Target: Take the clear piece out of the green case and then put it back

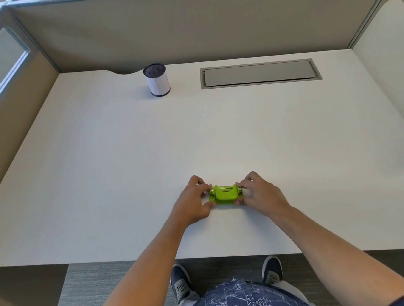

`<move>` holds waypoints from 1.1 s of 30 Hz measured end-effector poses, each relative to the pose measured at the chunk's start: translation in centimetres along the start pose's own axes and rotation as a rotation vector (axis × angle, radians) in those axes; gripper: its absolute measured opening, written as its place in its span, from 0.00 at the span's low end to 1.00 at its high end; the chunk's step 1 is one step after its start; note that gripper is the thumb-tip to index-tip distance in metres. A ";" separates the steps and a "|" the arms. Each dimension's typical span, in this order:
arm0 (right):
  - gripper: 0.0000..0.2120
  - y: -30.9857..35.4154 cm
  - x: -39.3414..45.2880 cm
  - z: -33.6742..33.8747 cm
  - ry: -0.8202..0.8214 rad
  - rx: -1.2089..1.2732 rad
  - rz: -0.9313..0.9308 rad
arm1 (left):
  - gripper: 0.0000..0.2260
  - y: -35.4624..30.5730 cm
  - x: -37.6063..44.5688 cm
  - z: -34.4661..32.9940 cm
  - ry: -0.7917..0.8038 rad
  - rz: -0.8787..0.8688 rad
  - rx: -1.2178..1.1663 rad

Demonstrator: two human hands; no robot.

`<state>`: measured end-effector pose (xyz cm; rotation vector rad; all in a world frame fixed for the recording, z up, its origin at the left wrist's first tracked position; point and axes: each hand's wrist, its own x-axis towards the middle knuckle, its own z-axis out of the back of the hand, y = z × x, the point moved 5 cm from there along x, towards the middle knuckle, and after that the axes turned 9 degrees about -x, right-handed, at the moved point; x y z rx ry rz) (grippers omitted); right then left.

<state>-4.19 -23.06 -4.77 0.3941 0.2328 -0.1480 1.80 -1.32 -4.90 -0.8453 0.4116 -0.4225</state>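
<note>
The green case point(225, 194) lies on the tabletop point(125, 158) just before me, long axis running left to right, my left hand point(194, 201) and right hand point(261, 194) each pinching one end, equally near; I cannot see the clear piece.

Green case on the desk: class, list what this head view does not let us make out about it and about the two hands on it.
- Clear piece: not visible in the head view; whether it sits inside the green case cannot be told.
- Case ends: covered by the left hand and right hand.
- Grip: fingertips hidden behind the case and knuckles.
- Case slots and latches: too small to read.
- Cup contents: hidden by its rim.
</note>
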 end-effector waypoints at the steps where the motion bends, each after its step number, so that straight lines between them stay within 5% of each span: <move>1: 0.25 0.1 0.1 0.1 0.010 0.006 -0.002 | 0.24 -0.1 0.2 0.1 0.015 0.008 0.031; 28: 0.23 2.2 0.5 1.7 0.116 -0.123 0.094 | 0.26 -1.1 0.6 0.3 0.082 0.053 0.210; 33: 0.36 1.1 0.0 2.0 0.075 -0.036 0.093 | 0.28 -1.9 0.3 1.1 0.027 -0.088 0.383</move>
